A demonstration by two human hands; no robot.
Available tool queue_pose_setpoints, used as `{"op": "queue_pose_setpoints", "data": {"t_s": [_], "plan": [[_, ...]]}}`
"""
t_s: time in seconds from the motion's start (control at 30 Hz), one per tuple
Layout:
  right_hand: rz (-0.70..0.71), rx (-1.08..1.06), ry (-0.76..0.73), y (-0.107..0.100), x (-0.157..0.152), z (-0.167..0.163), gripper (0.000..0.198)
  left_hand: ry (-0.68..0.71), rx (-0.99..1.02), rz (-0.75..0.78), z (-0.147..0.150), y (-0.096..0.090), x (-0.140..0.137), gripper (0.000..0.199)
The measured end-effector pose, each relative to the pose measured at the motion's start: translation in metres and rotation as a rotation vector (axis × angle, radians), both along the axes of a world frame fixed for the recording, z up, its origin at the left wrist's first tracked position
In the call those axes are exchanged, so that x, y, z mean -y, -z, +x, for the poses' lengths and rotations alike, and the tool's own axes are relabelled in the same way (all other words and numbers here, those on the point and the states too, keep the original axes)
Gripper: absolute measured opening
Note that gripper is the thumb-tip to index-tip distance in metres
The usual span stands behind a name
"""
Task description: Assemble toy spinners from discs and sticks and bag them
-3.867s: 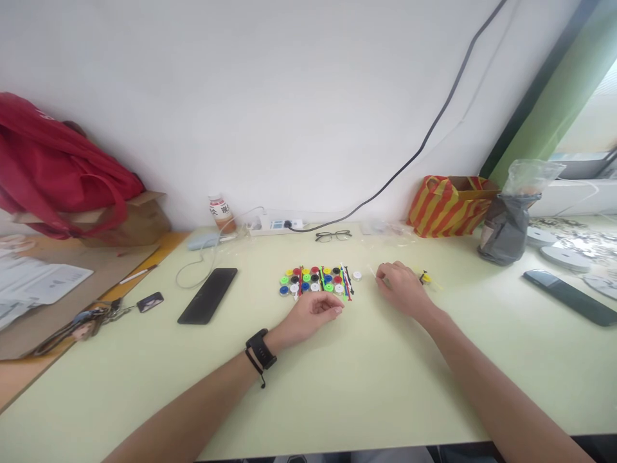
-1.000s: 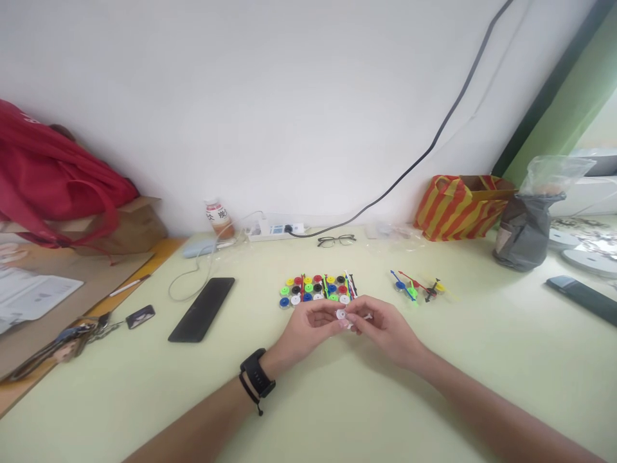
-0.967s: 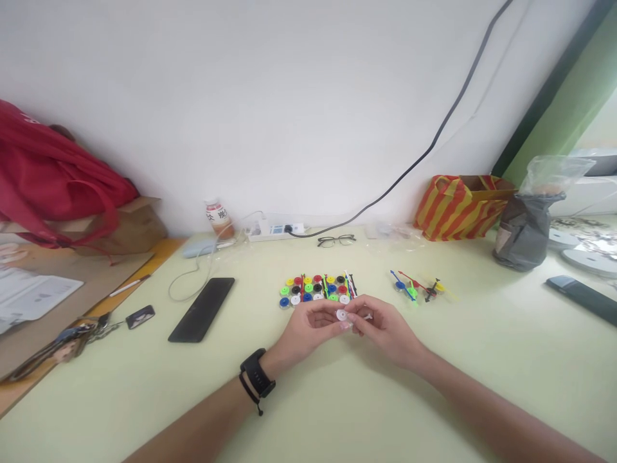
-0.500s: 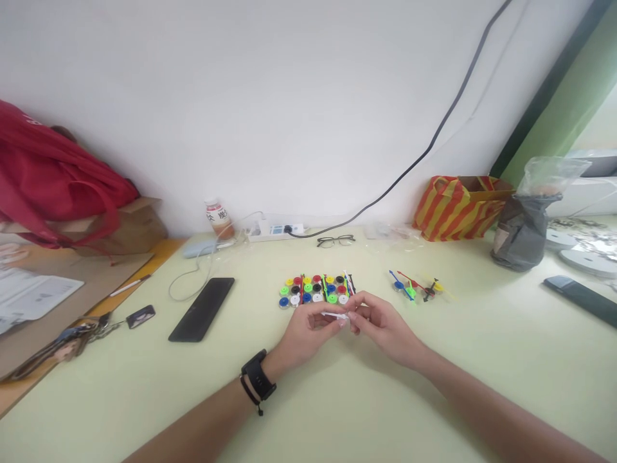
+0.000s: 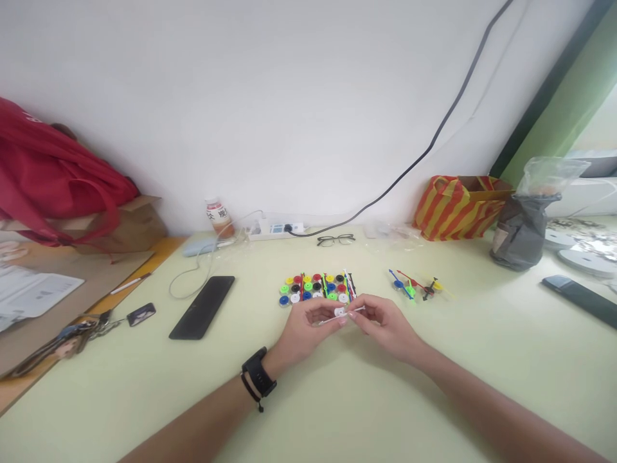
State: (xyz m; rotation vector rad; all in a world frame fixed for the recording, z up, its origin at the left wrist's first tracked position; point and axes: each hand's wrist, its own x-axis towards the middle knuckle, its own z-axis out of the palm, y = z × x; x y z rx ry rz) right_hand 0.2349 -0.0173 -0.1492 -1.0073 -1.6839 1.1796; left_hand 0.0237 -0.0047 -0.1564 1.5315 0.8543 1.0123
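- The white disc [image 5: 339,311] is up off the table [image 5: 308,399], right where the two hands meet, in front of the person.
- From where I stand it sits at the fingertips of the left hand [image 5: 303,329], just left of the right hand [image 5: 385,325], so the left looks the nearer.
- A thin white stick [image 5: 358,309] runs sideways from the disc towards the right hand, its outer end tipped slightly up; whether disc and stick are joined, I can't tell.
- The left hand is curled, thumb and fingers closed in a pinch on the disc's edge, as far as I can make out.
- The right hand is pinched too, thumb and forefinger nearly together on the stick beside the disc; its other fingers fold underneath.
- Just beyond the left hand lie rows of coloured discs [image 5: 308,287] with arrows standing between some columns.
- Past the right hand, well apart from it, lies a blue arrow [image 5: 394,278] among other coloured pieces.
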Motion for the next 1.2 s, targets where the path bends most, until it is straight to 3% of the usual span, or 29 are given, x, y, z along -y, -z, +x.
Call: {"op": "queue_pose_setpoints", "data": {"t_s": [0.33,0.6,0.87,1.07,1.2], "plan": [[0.067,0.072,0.045,0.004,-0.003,0.001,0.025,-0.062,-0.141,0.242,-0.001,-0.004,0.005,0.019],[0.036,0.035,0.021,0.005,-0.003,0.002,0.023,-0.081,-0.2,0.314,-0.003,-0.004,0.004,0.013],[0.017,0.029,0.018,0.003,-0.002,0.002,0.029,-0.072,-0.188,0.262,-0.002,-0.002,0.005,0.014],[-0.017,-0.01,0.017,-0.002,-0.003,0.004,0.033,0.096,0.007,0.054,0.0,-0.013,0.008,0.025],[-0.033,-0.03,-0.029,-0.004,-0.005,0.006,0.033,0.134,0.036,-0.046,-0.004,-0.017,0.003,0.028]]}}
